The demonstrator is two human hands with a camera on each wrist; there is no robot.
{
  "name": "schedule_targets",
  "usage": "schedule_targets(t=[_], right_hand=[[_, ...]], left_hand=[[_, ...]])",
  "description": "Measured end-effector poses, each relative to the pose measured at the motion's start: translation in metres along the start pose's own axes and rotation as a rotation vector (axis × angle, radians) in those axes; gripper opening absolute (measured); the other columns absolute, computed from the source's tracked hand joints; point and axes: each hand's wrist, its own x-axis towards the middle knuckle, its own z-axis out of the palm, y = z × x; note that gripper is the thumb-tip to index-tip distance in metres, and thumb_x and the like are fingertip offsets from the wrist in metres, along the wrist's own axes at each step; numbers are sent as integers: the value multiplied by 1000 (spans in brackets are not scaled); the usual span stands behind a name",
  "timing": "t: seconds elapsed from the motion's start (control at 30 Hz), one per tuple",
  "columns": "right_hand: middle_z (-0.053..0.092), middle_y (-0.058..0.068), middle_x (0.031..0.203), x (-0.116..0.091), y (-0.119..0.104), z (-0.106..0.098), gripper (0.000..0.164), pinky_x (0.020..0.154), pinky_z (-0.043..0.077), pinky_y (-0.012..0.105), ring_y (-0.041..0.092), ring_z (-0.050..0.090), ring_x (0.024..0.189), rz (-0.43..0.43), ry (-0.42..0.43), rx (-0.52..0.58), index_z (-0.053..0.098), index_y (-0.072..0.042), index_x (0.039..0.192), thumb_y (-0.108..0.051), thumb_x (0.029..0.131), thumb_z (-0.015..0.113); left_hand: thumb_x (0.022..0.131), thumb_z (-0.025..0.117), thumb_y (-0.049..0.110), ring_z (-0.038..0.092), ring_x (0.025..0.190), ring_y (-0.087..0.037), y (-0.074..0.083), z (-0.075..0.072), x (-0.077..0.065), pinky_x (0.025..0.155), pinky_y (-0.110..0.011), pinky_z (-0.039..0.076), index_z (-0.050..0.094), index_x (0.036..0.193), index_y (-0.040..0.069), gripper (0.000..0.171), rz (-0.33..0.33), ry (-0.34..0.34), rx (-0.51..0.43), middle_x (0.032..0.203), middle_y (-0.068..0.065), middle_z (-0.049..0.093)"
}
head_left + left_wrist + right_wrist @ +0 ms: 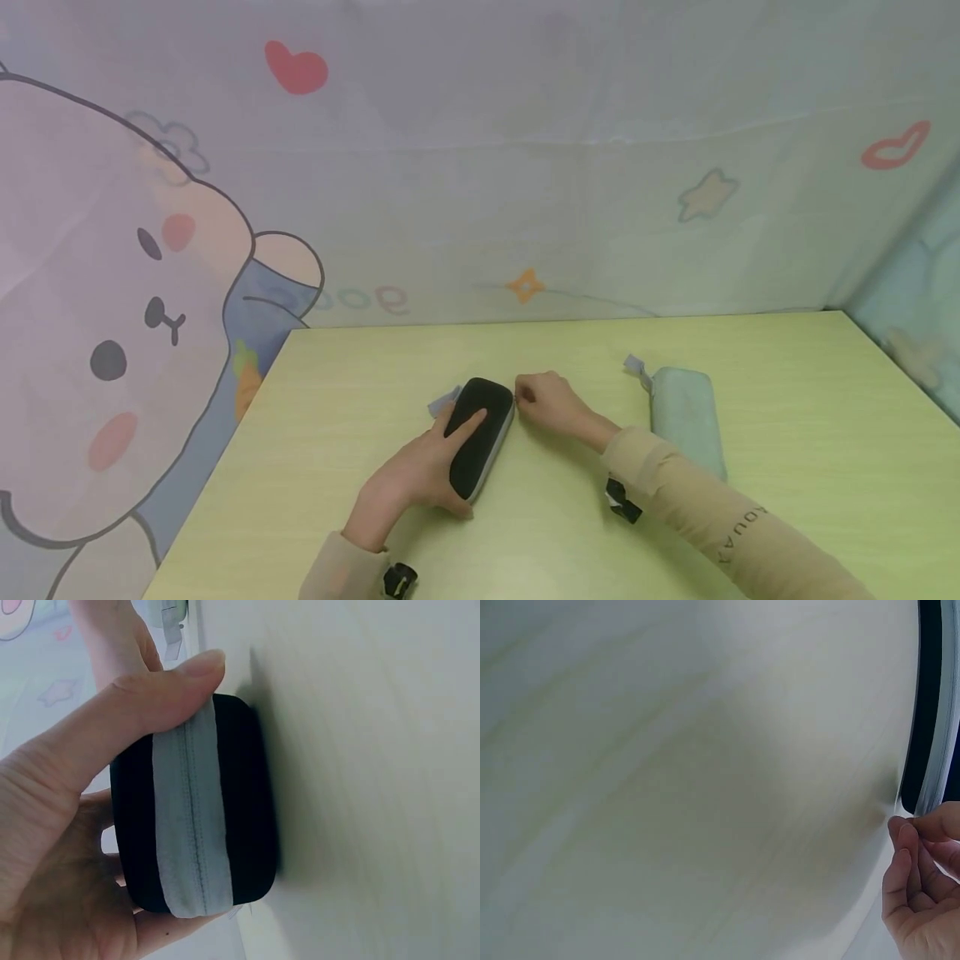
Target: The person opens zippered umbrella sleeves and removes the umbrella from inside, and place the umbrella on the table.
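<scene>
A black zip case with a grey zip band lies on the table, slightly tilted from straight ahead. My left hand grips it, thumb at the near end and fingers across the top and far side. In the left wrist view the thumb presses on the grey zip band. At the case's far right corner, my right hand has its fingers curled, thumb and fingertips pinched together at the zip. The right wrist view shows this right hand against the band's end; its fingers hide the zip pull.
A mint-green case with a grey tab lies to the right, partly behind the right sleeve. Another grey tab sticks out left of the black case. A printed cloth hangs behind the pale yellow table.
</scene>
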Motion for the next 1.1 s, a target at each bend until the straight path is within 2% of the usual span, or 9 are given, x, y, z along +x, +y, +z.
schedule_targets(t=[0.37,0.63,1.1], right_hand=[[65,3,71,-1,1,2,9,59,44,21,8,50,61,-9,2,-10,64,-7,79,-2,85,59],[64,2,70,0,2,3,10,59,44,23,9,49,61,-9,23,-30,63,-8,77,-2,84,59],[61,1,67,1,1,4,11,57,42,22,9,47,59,-8,22,-32,62,-8,75,-1,83,58]], left_hand=[[58,91,27,58,106,-35,4,-1,-1,83,-48,50,23,154,25,118,-18,17,16,156,-31,15],[57,92,32,58,110,-43,8,0,0,85,-54,50,25,153,23,117,-19,41,51,155,-32,17],[56,92,36,60,104,-42,12,5,3,83,-52,51,26,153,20,118,-29,78,82,152,-36,19]])
